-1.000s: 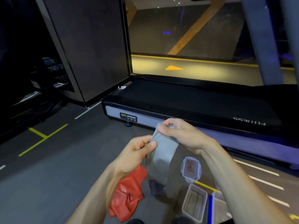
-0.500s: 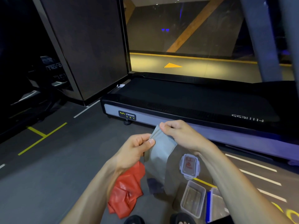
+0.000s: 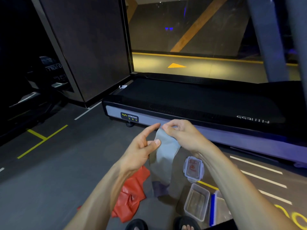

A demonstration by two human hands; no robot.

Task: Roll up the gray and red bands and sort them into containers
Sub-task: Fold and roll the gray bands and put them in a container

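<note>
A gray band (image 3: 163,156) hangs in front of me, its lower end reaching the floor. My right hand (image 3: 181,135) pinches its top edge with curled fingers. My left hand (image 3: 141,146) pinches the band's left edge between thumb and a lower finger, while its index finger points up toward the right hand. A crumpled red band (image 3: 132,196) lies on the floor under my left forearm. A clear open container (image 3: 196,201) sits at the lower right, with a clear lid (image 3: 193,169) lying above it.
A treadmill (image 3: 191,103) stands across the floor just beyond my hands. A second container with a blue edge (image 3: 213,208) is partly hidden by my right forearm. My sandalled feet (image 3: 182,225) show at the bottom edge. Yellow and white lines mark the gray floor.
My left hand has uncurled its index finger and raised it toward the right hand. The right hand has shifted slightly along the band's top edge.
</note>
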